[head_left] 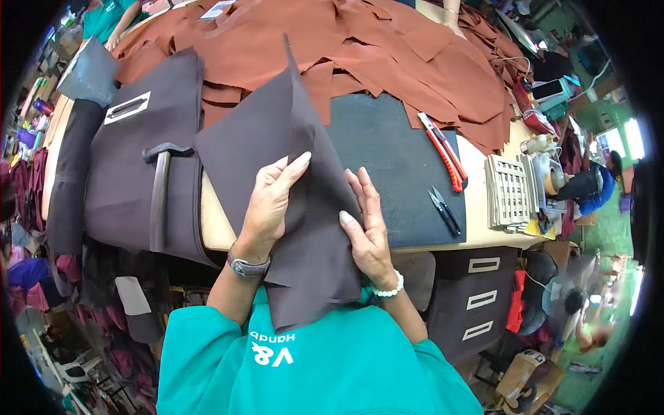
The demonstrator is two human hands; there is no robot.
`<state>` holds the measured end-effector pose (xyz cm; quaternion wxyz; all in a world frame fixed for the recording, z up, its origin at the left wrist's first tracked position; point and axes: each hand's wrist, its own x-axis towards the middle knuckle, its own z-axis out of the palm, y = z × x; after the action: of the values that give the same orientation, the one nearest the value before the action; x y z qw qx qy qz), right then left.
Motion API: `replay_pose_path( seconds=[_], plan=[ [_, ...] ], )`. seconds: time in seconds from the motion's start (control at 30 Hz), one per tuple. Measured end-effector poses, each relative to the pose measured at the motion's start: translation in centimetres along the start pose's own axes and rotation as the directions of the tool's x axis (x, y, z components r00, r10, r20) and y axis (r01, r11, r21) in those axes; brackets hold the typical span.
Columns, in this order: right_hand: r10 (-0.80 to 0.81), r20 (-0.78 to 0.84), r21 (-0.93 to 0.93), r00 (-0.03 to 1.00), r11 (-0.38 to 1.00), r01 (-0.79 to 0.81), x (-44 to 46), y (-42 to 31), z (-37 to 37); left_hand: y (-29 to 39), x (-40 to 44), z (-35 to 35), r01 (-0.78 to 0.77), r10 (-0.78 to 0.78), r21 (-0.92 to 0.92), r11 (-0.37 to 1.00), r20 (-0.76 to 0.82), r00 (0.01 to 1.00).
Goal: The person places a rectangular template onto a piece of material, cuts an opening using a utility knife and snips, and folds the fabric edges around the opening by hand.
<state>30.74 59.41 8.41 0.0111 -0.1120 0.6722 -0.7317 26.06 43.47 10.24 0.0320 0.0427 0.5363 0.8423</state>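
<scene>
1. One white frame and one hammer lie on my dark brown stack.
2. My left hand pinches one folded dark brown sheet between thumb and fingers; the sheet stands up between my two hands.
3. My right hand meets its right edge, fingers straight, thumb apart; whether it grips, I cannot tell.
4. One pair of snips rests on one dark mat.
5. Three white frames sit on one dark panel.
</scene>
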Motion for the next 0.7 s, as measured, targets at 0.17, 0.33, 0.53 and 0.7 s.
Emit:
replay_pose_path(
  seconds=[0.17, 0.33, 0.53, 0.7],
  plan=[
    [-0.057, -0.116, -0.153, 0.992, 0.987, 0.039, 1.2, -1.5, -0.7, -1.1, -0.1, 0.8, 0.088, -0.087, -0.073, 0.993, 0.026, 0.996],
    [-0.146, -0.205, -0.309, 0.968, 0.948, 0.078, 2.5, -2.5, -1.2, -2.2, -1.2, 2.6, 0.118, -0.113, -0.034, 0.992, 0.115, 0.987],
    [-0.038, -0.157, -0.208, 0.987, 0.978, 0.005, 2.3, -3.6, -0.9, -1.6, -1.4, 3.4, -0.441, 0.28, 0.557, 0.704, 0.352, 0.893],
    [0.247, -0.221, 0.157, 0.944, 0.964, -0.216, 2.6, -1.7, -2.4, -1.5, -1.1, 2.5, -0.324, 0.26, 0.466, 0.824, 0.198, 0.945]
  ],
)
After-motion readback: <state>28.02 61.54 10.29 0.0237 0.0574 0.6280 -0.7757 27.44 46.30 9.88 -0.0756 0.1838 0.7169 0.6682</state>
